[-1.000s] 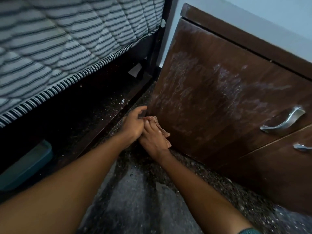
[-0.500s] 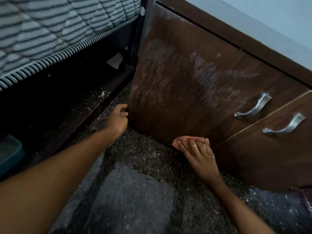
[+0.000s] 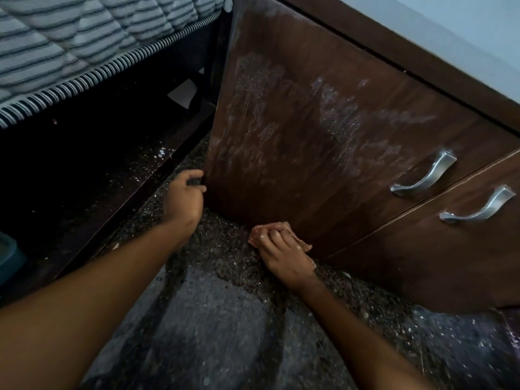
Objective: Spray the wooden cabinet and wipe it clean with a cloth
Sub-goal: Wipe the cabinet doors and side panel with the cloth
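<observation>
The dark wooden cabinet door [image 3: 323, 130] stands ahead, with whitish spray streaks across its upper and middle face. My left hand [image 3: 183, 198] is at the door's lower left corner, its fingers curled round the door's edge. My right hand [image 3: 284, 254] holds a reddish checked cloth [image 3: 261, 230] against the bottom edge of the door, just above the floor, with the fingers bent over the bunched cloth. No spray bottle is in view.
Two curved metal handles [image 3: 425, 175] [image 3: 478, 205] sit on the right, one on this door and one on its neighbour. A striped mattress [image 3: 84, 38] on a dark bed frame [image 3: 84, 178] closes the left side. The speckled floor [image 3: 211, 319] is wet. A teal container [image 3: 8, 257] lies under the bed.
My right hand left my left hand and slid the cloth rightward along the door's bottom edge, then came back slightly left. My left hand stayed at the door's lower corner.
</observation>
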Motion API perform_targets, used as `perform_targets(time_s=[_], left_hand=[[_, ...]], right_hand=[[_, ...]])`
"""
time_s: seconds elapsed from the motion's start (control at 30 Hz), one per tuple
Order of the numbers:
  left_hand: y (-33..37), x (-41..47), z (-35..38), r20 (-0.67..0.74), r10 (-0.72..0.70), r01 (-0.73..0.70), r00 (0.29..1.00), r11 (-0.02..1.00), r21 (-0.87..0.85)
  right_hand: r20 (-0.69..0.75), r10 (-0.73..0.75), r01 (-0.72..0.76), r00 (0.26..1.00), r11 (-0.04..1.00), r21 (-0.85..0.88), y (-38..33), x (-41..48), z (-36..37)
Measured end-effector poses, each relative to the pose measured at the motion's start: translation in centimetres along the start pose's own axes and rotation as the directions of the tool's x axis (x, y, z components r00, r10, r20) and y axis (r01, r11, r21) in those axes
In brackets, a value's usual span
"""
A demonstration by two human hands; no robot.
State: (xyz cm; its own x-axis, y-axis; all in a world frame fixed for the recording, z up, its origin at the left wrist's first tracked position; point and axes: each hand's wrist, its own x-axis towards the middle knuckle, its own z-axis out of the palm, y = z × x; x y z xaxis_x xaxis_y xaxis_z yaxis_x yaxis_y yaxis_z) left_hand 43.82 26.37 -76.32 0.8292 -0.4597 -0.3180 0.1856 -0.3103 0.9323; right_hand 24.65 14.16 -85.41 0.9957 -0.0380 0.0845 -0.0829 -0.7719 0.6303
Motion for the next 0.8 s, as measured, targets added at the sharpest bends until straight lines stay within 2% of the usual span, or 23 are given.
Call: perform_targets(time_s=[0.1,0.2,0.3,0.33,0.37,0.43,0.53,0.63,0.7,0.8], left_hand=[[-0.3,0.0,0.0,-0.011,-0.009,0.009,1.000,1.000,-0.008],[-0.2,-0.3,-0.2,-0.001,0.003,-0.003,1.000,1.000,-0.009],[-0.1,-0.2,-0.3,0.021,0.008,-0.007,1.000,1.000,-0.027],[-0.1,-0.1,-0.3,0.023,0.013,-0.012,1.000,0.999,-0.041],[-0.1,0.1,-0.2,0.021,0.018,-0.017,1.000,0.999,-0.049],[-0.2,0.4,-0.2,0.007,0.016,-0.015,1.000,0.998,-0.063],[-0.5,0.7,0.1,-0.006,0.010,-0.010,1.000,0.997,-0.080],[-0.3,0.6,0.3,-0.008,-0.001,0.000,1.000,0.996,-0.088],[-0.2,0.4,0.3,0.030,-0.012,0.015,0.999,0.995,-0.102],[-0.2,0.4,-0.3,0.092,-0.004,0.013,0.996,0.995,-0.098]], right_hand=[[0.011,0.058,-0.058,0.998,0.998,0.035,1.7,-5.3,0.6],[-0.026,0.212,-0.211,0.977,0.976,0.061,3.0,-8.8,-0.3],[-0.185,0.428,-0.416,0.885,0.904,0.100,4.5,-6.1,-3.4],[-0.253,0.459,-0.445,0.852,0.888,0.114,5.0,-4.3,-4.6],[-0.307,0.458,-0.441,0.834,0.888,0.127,5.3,-2.5,-5.6],[-0.358,0.379,-0.358,0.853,0.925,0.124,4.9,1.0,-6.6],[-0.309,0.204,-0.190,0.929,0.979,0.072,3.2,3.8,-5.8],[-0.248,0.111,-0.100,0.962,0.993,0.057,2.3,1.9,-3.1],[-0.209,0.124,-0.114,0.970,0.992,0.061,2.5,-0.9,-2.0],[-0.185,0.280,-0.270,0.942,0.959,0.081,3.2,-3.7,-2.3]])
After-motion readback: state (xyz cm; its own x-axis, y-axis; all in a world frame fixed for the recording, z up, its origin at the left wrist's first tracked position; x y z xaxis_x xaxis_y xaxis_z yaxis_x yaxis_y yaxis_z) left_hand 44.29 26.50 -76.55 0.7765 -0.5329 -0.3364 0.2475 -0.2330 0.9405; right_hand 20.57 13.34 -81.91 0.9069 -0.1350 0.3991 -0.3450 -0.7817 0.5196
